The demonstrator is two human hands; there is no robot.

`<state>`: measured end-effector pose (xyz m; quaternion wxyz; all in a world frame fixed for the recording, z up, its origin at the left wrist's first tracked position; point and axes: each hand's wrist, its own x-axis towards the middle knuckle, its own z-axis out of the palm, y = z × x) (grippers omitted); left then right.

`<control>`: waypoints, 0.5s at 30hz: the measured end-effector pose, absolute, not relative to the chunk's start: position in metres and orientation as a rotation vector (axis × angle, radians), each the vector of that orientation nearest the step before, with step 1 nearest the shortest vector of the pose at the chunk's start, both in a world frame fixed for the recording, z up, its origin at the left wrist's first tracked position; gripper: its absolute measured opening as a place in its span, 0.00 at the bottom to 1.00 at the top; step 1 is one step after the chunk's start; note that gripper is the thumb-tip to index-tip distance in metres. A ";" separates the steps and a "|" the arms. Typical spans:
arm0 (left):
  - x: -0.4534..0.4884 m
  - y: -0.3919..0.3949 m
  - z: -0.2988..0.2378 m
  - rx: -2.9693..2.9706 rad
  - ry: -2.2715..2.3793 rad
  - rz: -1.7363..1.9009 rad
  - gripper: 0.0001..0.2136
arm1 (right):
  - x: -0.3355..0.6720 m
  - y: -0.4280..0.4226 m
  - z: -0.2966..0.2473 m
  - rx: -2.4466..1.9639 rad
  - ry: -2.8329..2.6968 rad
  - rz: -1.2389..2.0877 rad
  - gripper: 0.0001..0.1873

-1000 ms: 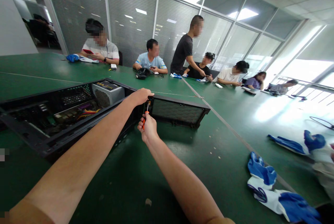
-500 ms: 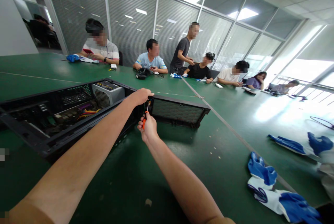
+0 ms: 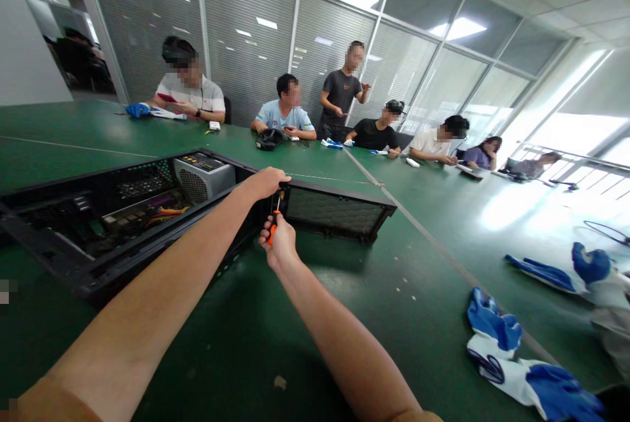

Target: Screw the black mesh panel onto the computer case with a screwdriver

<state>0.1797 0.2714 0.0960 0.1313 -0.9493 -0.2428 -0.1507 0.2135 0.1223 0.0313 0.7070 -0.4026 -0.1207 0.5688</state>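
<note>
At the far left of the green table (image 3: 374, 291) lies an open black computer case (image 3: 98, 225) on its side, its inside showing a grey power supply (image 3: 203, 176), a board and a bundle of coloured wires (image 3: 165, 213). The left hand (image 3: 266, 182) reaches across the near edge of the case and rests on its upper right corner, fingers curled down over the rim and pressed onto it. Just below and to the right, the right hand (image 3: 281, 241) is closed around the orange handle of a small screwdriver (image 3: 273, 215), which stands nearly upright with its tip up against the case corner, right under the left hand; the exact spot the tip meets is too small to tell. To the right of both hands a black mesh front panel (image 3: 337, 212) juts out from the case end, lying along the table. Farther right, near the table's near edge, lie blue and white work gloves (image 3: 512, 356), with another pair (image 3: 581, 271) beyond them toward the right border. Along the far side several people sit at the table and one person stands, well apart from the case.
</note>
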 end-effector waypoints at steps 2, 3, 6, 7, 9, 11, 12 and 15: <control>0.180 0.272 0.096 -2.752 -0.699 -0.446 0.18 | 0.213 0.121 0.032 -0.902 -0.267 1.267 0.11; 0.179 0.272 0.096 -2.750 -0.698 -0.454 0.18 | 0.213 0.120 0.032 -0.906 -0.269 1.266 0.11; 0.179 0.273 0.095 -2.751 -0.690 -0.463 0.17 | 0.215 0.118 0.031 -0.912 -0.284 1.252 0.11; 0.179 0.274 0.095 -2.752 -0.687 -0.462 0.17 | 0.216 0.117 0.030 -0.911 -0.291 1.244 0.10; 0.179 0.275 0.094 -2.756 -0.683 -0.458 0.17 | 0.218 0.116 0.027 -0.914 -0.308 1.226 0.09; 0.179 0.274 0.093 -2.758 -0.688 -0.451 0.17 | 0.221 0.114 0.023 -0.928 -0.329 1.213 0.09; 0.179 0.273 0.093 -2.757 -0.694 -0.446 0.18 | 0.223 0.113 0.020 -0.939 -0.345 1.205 0.09; 0.179 0.267 0.095 -2.736 -0.727 -0.427 0.18 | 0.229 0.108 0.016 -0.979 -0.417 1.164 0.10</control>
